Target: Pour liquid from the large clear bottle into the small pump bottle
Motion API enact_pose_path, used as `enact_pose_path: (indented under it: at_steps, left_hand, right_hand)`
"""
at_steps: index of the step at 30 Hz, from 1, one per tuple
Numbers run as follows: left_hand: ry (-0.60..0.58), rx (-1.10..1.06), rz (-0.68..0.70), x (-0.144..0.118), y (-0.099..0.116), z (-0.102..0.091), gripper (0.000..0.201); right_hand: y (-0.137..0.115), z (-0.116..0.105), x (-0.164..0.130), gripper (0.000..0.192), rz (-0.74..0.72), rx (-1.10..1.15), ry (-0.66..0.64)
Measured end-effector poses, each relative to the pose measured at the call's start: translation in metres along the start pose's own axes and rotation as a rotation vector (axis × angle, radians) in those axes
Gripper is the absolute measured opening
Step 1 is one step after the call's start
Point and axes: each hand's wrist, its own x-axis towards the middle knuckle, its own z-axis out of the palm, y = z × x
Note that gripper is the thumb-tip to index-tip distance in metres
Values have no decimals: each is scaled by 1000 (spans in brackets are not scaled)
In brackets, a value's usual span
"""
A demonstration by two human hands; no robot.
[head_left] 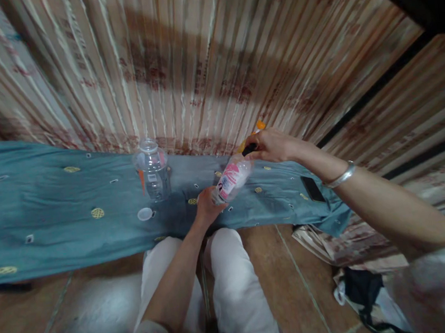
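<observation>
Blue cloth (pixel 54 226) over floor: our left hand (pixel 207 204) grips pink-label bottle's (pixel 232 178) base; right hand (pixel 271 145) pinches its hidden cap.

blue cloth (pixel 54 226), clear jar (pixel 152 169), lid (pixel 145 214), phone (pixel 313 189)

The left arm reaches forward between the knees, forearm bare, elbow low near the lap. The left hand (pixel 207 205) is closed, its fingers (pixel 214 193) curled around the lower end of a bottle (pixel 232 179) tilted up to the right. The right arm comes in from the right, stretched out, a bangle (pixel 341 177) on the wrist. The right hand (pixel 271 145) sits at the bottle's upper end, palm down, fingers pinched on the top. Both knees are bent, side by side.
</observation>
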Motion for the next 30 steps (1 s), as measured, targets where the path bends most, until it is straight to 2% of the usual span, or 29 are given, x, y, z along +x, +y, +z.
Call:
enact_pose_path:
  at_steps: [9,16,19,24,27,30]
  left_hand:
    - [2,136,-126,-5,-12,9,79]
    - [-24,104,-115,-1,-24,9,38]
    - [34,45,-129,10,-27,2,35]
    - [111,-53,-34,19,-9,-5,47]
    - [66,-79,49,15,3,0,50]
    - [18,-69,73,11,5,5,56]
  right_hand:
    - [16,25,4,34,-15,-12,-3]
    - [21,28,-5,34,-48,101,40]
    - [23,28,-11,34,-63,135,55]
    - [15,33,-13,34,-113,129,70]
    - [9,34,-12,36,-106,95,71]
    - [13,31,-12,37,-79,88,79]
